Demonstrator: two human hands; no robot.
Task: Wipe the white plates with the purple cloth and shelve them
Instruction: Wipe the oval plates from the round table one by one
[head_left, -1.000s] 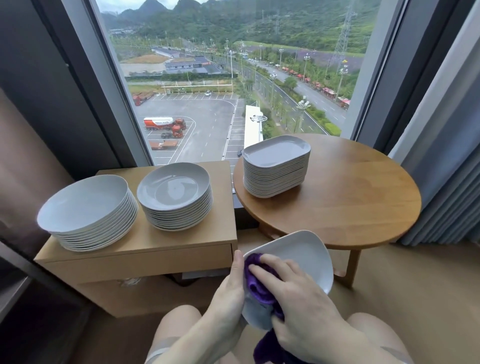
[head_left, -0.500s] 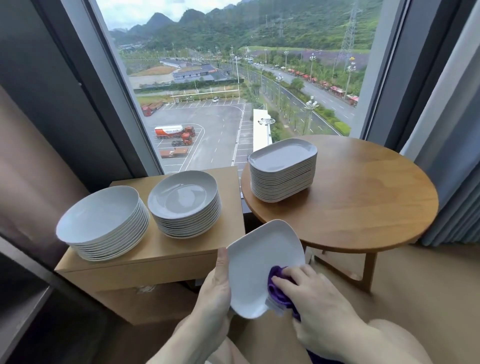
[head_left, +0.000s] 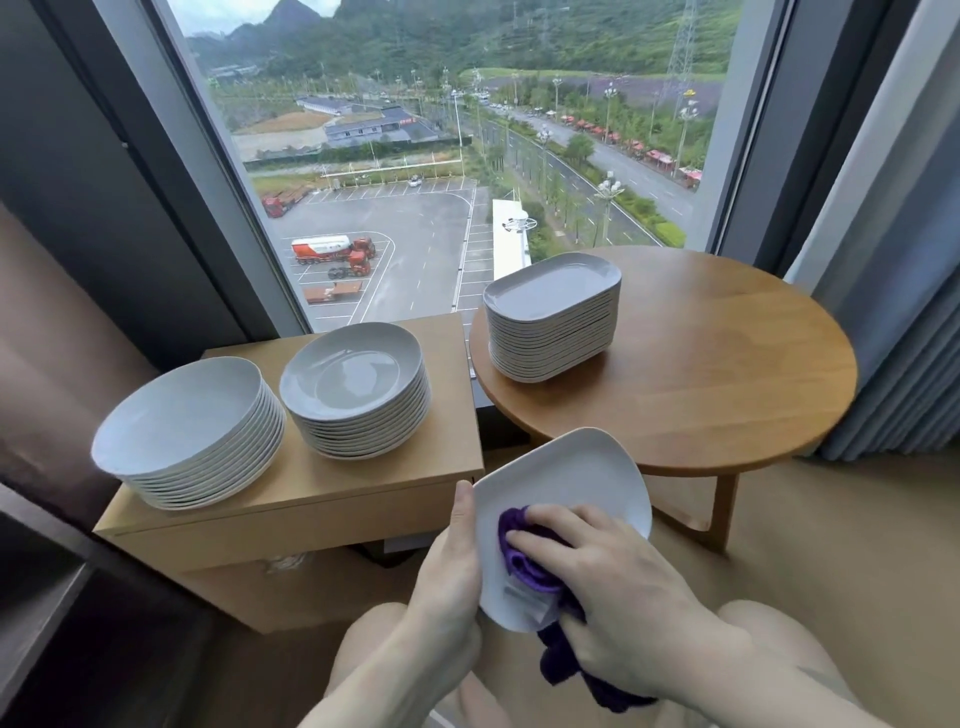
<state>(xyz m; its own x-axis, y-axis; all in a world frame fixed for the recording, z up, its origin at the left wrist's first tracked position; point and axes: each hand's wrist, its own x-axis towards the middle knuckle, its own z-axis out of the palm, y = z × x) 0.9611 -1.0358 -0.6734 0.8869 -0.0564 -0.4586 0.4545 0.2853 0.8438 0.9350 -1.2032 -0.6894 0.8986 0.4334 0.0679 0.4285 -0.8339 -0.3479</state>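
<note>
Big window (head_left: 467, 156) fills the far side, grey curtain (head_left: 904, 322) on the right. Round wooden counter (head_left: 727, 374) far right carries a stack of white rounded-rectangular plates (head_left: 553, 317) at its left edge. Low wooden cabinet (head_left: 322, 499) on the left holds two stacks of round white plates: nearer-left stack (head_left: 189, 434), further-right stack (head_left: 356, 389), just beside each other.

I see the left hand (head_left: 447, 582) gripping a white rounded-square plate (head_left: 566, 478) by its left rim, thumb on the upper face, plate tilted toward the camera, near centre, above the knees. Right hand (head_left: 618, 587) presses the purple cloth (head_left: 524, 551) onto the plate's near half, fingers curled over the bunched cloth; loose end hangs below the palm.
</note>
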